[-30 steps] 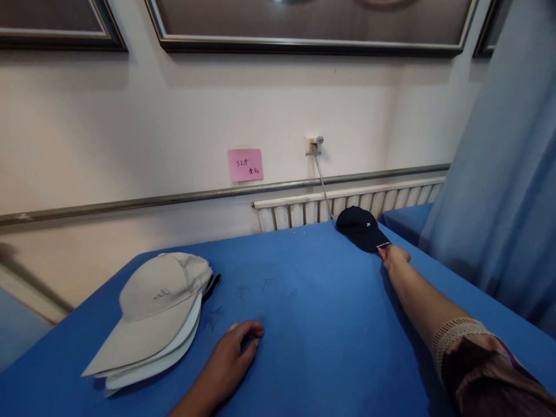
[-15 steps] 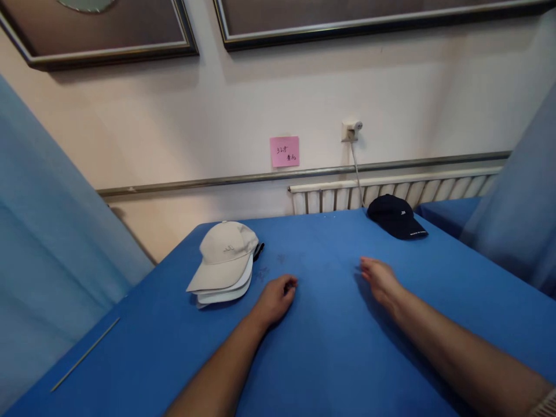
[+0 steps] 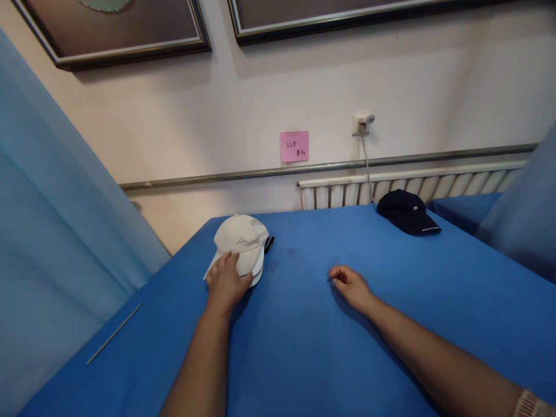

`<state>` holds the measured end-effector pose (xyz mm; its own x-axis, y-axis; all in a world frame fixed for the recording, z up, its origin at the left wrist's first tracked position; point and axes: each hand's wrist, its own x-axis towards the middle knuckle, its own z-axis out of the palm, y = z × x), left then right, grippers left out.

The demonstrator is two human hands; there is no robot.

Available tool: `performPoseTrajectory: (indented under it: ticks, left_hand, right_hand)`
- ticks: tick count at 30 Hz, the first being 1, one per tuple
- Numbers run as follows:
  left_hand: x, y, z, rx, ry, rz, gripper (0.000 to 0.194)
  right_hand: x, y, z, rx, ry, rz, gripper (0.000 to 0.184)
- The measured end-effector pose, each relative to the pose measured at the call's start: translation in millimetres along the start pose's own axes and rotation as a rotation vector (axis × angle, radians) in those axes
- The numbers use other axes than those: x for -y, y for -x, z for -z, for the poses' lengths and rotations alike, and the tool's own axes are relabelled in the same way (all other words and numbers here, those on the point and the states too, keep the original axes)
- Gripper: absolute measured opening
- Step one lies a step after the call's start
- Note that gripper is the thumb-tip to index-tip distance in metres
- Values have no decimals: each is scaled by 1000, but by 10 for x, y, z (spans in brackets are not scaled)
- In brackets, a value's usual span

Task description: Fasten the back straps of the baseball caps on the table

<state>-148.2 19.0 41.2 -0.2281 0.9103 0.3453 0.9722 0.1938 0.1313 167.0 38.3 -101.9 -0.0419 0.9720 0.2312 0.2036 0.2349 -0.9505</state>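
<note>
A pale off-white wall carries two dark-framed pictures, a left one and a wider right one, both cut off at the top; soft shadows fall beneath them. Lower down are a pink handwritten note and a white socket with a hanging cord. A grey metal pipe runs above a white ribbed radiator. Blue curtains flank a blue-covered table; another blue surface shows at right.
</note>
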Motion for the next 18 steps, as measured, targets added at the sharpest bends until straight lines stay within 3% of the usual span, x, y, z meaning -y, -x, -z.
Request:
performPoseTrajectory:
  ticks: [7, 13, 18]
  left_hand:
    - [-189, 10, -36, 4, -125, 70, 63]
    - [-94, -55, -128, -33, -87, 58, 71]
    - [57, -161, -77, -115, 0, 80, 63]
  right_hand:
    - [24, -1, 50, 122, -22, 17, 14]
    - [89, 22, 89, 183, 30, 38, 13]
    - [99, 22, 103, 220, 40, 64, 15]
